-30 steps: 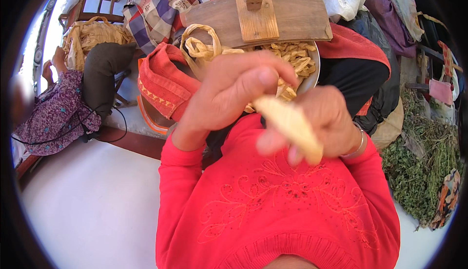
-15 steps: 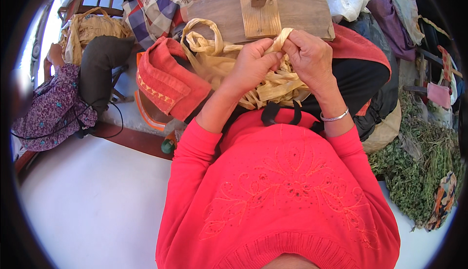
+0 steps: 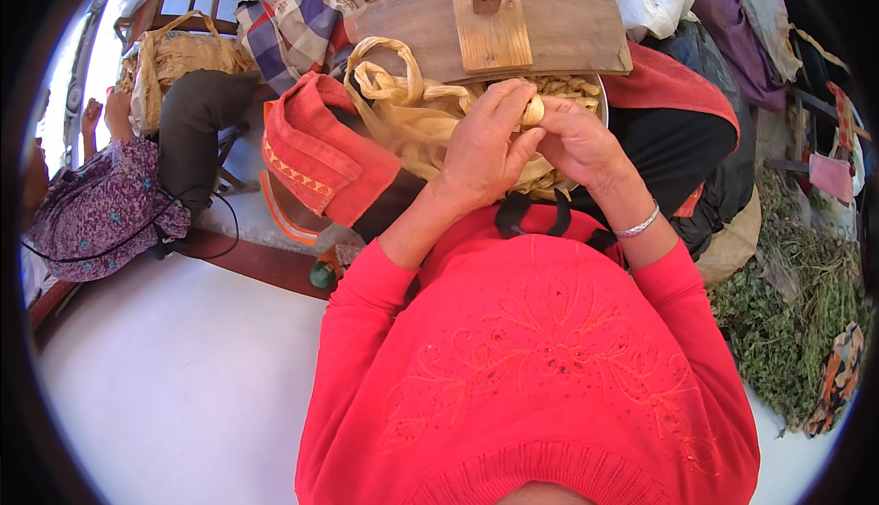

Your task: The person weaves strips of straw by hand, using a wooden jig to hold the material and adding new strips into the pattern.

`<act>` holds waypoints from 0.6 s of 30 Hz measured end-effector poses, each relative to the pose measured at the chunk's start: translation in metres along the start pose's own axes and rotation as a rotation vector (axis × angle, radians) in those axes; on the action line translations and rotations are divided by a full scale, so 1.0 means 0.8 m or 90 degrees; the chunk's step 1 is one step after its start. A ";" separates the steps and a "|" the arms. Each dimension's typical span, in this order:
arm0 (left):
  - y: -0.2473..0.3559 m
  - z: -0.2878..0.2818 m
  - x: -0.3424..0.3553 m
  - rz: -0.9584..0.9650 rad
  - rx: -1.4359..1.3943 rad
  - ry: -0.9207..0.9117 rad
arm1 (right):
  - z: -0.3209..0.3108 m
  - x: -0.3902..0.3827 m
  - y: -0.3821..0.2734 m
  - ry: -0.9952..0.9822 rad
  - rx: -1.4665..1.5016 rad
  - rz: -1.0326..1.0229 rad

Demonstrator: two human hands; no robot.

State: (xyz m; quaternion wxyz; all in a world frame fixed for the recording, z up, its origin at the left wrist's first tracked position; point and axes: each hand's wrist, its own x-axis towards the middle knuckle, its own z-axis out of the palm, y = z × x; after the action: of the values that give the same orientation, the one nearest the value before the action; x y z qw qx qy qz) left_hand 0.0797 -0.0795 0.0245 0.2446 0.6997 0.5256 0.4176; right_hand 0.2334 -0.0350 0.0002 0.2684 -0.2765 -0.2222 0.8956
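Note:
My left hand [image 3: 485, 152] and my right hand [image 3: 583, 143] meet above my lap, fingers closed around a pale-yellow strip [image 3: 532, 111]. Between the fingertips it shows as a small folded bulge, like a knot. Just behind and left of my left hand lie long, soft, flat strips [image 3: 403, 120] of the same yellow, looped and tangled. Short folded yellow pieces [image 3: 569, 89] fill a round, light-rimmed container [image 3: 604, 107] under my hands. My hands hide much of it.
A wooden board [image 3: 568, 29] with a raised block lies beyond my hands. Red towels [image 3: 311, 152] drape over my knees. At the left sits another person in a patterned purple sleeve [image 3: 119, 203], near a yellow bundle [image 3: 183, 65]. Dried green plants [image 3: 778, 313] heap at the right.
My hands have moved slightly lower, and the left has turned its back upward. The strip's raised loop is now a compact bulge between my fingers. More folded pieces show behind the right hand.

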 end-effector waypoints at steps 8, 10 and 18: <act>-0.004 0.008 0.027 -0.161 -0.084 -0.017 | 0.015 0.005 -0.017 0.186 -0.621 -0.375; -0.009 0.013 0.028 -0.214 -0.157 -0.003 | 0.013 0.002 -0.016 0.224 -0.760 -0.496; -0.005 0.004 0.001 -0.402 -0.537 -0.071 | 0.020 0.004 -0.031 0.261 -0.294 -0.517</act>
State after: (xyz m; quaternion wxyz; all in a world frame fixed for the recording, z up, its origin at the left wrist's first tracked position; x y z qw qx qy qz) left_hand 0.0799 -0.0769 0.0199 0.6459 0.3696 0.4833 0.4611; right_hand 0.2298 -0.0183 0.0243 0.5649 -0.3900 -0.4466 0.5739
